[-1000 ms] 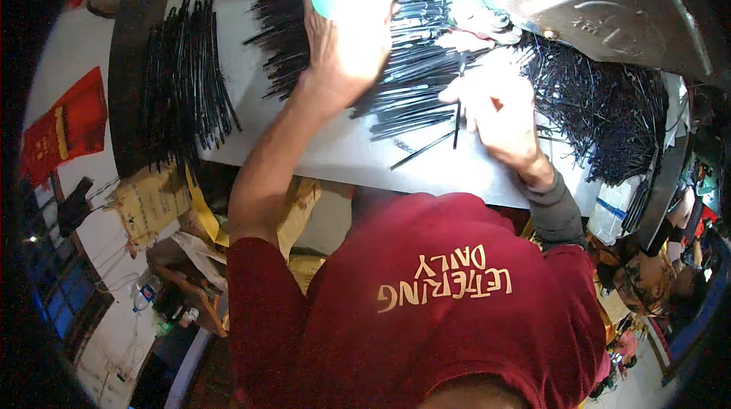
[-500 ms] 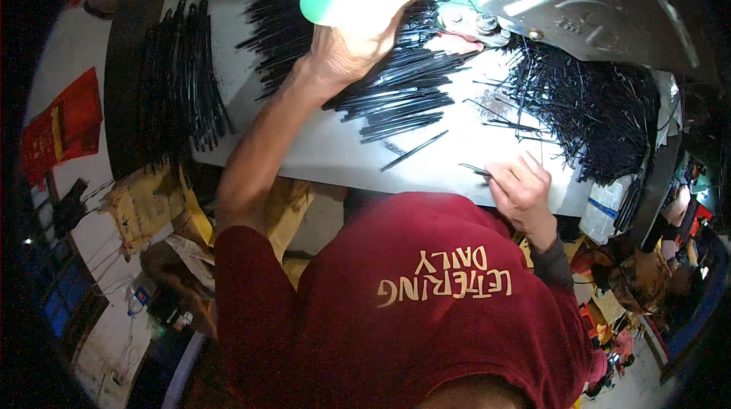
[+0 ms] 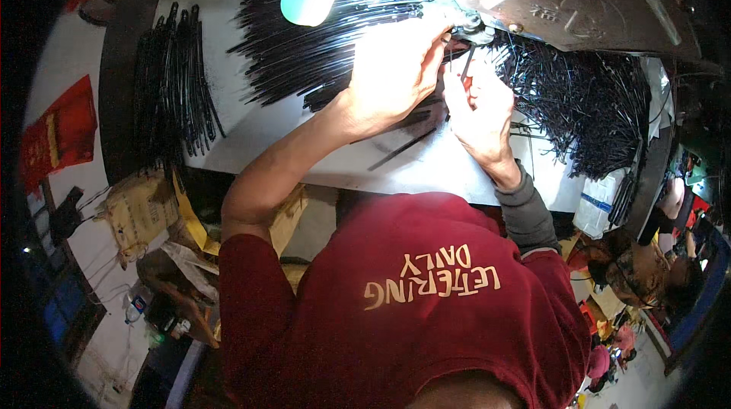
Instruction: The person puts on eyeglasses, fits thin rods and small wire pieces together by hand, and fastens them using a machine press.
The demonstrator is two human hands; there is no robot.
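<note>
Worktop [image 3: 335, 165], pale, under broad row of black rods [image 3: 304, 36]; dark metal housing [image 3: 586, 1] at far right; left hand [image 3: 396, 70], grip impossible to tell, just beside right hand [image 3: 483, 112], pinching one thin black rod [image 3: 467, 63], just below small metal fitting [image 3: 476, 28].

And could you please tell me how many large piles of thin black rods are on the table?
3: left pile, middle pile and right pile; more may be hidden.
</note>
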